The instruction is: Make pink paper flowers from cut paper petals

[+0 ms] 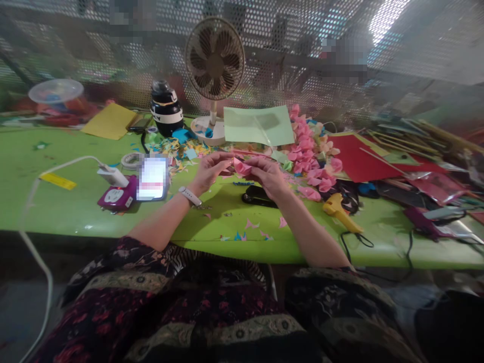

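Note:
My left hand [210, 171] and my right hand [267, 175] meet above the green table [56, 201], and both pinch a small folded pink paper piece [242, 166] between their fingertips. A white watch sits on my left wrist. Just past my right hand lies a heap of pink paper flowers [313, 151]. A black stapler-like tool [257, 197] rests on the table under my hands.
A phone [152, 178] on a purple power strip [115, 195] sits left of my hands. A small fan [214, 60], black bottle [165, 108], light green sheet [257, 125], red paper [355, 156], yellow glue gun [340, 210] and paper scraps crowd the table.

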The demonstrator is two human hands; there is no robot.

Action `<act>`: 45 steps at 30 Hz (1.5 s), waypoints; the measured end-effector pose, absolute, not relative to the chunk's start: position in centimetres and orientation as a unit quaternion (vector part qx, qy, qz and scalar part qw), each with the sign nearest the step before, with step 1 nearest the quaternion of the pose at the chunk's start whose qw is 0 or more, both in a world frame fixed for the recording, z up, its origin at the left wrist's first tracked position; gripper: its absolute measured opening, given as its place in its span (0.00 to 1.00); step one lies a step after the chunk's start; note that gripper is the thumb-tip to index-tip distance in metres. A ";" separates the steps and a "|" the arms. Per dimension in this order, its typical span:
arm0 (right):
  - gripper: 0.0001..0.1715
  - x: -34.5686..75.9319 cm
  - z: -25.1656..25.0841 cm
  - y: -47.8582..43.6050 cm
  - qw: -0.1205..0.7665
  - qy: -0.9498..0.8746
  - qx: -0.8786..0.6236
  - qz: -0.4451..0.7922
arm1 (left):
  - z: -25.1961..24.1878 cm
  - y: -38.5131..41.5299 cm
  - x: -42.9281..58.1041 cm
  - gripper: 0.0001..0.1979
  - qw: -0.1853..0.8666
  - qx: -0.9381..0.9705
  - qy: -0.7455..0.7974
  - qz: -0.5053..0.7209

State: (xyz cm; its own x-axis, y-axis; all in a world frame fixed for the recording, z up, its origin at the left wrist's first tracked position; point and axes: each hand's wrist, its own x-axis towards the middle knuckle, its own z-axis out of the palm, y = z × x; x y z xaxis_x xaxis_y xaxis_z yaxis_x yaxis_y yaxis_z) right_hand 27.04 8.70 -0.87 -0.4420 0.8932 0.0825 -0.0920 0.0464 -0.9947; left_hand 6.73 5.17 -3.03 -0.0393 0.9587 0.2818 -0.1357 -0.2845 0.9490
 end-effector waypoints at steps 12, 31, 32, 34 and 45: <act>0.11 27.1 -0.9 8.8 0.404 -0.620 -0.344 0.578 | -2.9 5.2 7.1 0.13 0.442 0.534 0.383 0.610; 0.15 27.7 -0.1 8.7 0.423 -0.627 -0.311 0.576 | -4.5 6.6 6.4 0.13 0.401 0.622 0.406 0.537; 0.15 27.8 0.0 8.7 0.421 -0.626 -0.311 0.579 | -4.4 6.6 6.4 0.14 0.405 0.618 0.406 0.538; 0.15 27.7 0.1 8.7 0.416 -0.627 -0.314 0.579 | -4.4 6.5 6.3 0.14 0.412 0.613 0.409 0.536; 0.13 27.6 0.1 8.6 0.417 -0.625 -0.318 0.578 | -4.2 6.3 6.4 0.12 0.411 0.622 0.405 0.530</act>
